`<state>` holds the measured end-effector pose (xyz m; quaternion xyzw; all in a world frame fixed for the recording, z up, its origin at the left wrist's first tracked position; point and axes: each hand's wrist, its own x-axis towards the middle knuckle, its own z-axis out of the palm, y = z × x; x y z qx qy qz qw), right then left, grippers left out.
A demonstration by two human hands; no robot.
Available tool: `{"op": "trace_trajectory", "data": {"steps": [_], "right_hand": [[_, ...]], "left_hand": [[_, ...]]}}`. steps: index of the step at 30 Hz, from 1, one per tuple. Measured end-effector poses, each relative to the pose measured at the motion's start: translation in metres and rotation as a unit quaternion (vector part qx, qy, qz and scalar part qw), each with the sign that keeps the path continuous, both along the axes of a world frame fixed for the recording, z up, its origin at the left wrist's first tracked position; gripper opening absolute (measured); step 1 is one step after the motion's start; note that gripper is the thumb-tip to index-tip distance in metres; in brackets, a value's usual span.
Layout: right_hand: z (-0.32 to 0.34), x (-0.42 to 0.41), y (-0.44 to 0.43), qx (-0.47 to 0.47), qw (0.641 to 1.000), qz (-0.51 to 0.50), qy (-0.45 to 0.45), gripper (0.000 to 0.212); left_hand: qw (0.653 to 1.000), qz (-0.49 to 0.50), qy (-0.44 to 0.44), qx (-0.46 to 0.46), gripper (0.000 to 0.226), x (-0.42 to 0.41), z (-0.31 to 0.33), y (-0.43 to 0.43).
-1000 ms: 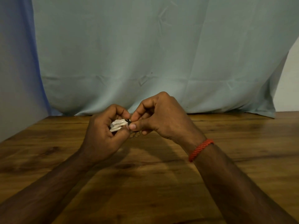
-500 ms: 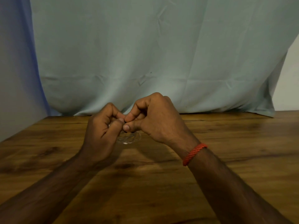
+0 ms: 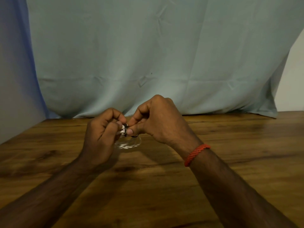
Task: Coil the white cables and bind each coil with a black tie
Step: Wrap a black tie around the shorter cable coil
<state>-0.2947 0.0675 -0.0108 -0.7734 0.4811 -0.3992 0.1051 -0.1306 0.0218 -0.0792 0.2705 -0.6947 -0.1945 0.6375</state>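
Both hands meet above the middle of the wooden table point(image 3: 230, 162). My left hand point(image 3: 102, 139) grips a coiled white cable point(image 3: 122, 131), most of it hidden inside the curled fingers. A black tie point(image 3: 125, 129) wraps round the cable between the two hands. My right hand point(image 3: 158, 119) pinches that tie with thumb and forefinger. A short black end point(image 3: 134, 136) sticks out under the right thumb. A pale, blurred loop of cable point(image 3: 128, 144) hangs below the hands, just over the tabletop.
A light blue cloth point(image 3: 164, 55) hangs behind the table's far edge. A red braided band point(image 3: 196, 153) circles my right wrist. A grey wall point(image 3: 14, 104) stands at the left.
The black tie and a bit of white cable show again between the fingertips, after being covered half a second ago. My right thumb has shifted slightly along the tie.
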Motion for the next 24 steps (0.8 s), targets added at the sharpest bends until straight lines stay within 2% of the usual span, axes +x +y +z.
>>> {"op": "trace_trajectory", "data": {"steps": [11, 14, 19, 24], "right_hand": [[0.0024, 0.0040, 0.0032, -0.001, 0.998, 0.001, 0.057, 0.015], [0.0007, 0.0036, 0.0034, 0.001, 1.000, -0.006, 0.021, 0.016], [0.0006, 0.0033, 0.0053, 0.025, 0.999, -0.006, -0.023, 0.033], [0.0018, 0.0038, 0.0081, 0.030, 0.999, -0.023, -0.038, 0.028]], "left_hand": [[1.000, -0.002, -0.008, 0.000, 0.017, -0.0022, 0.0031, 0.0032], [1.000, -0.004, -0.006, 0.001, 0.017, -0.0031, 0.0027, 0.0025], [1.000, 0.003, -0.023, -0.009, 0.019, 0.0017, 0.0018, 0.0014], [0.999, -0.010, -0.031, -0.022, 0.019, -0.0018, 0.0018, 0.0049]]}}
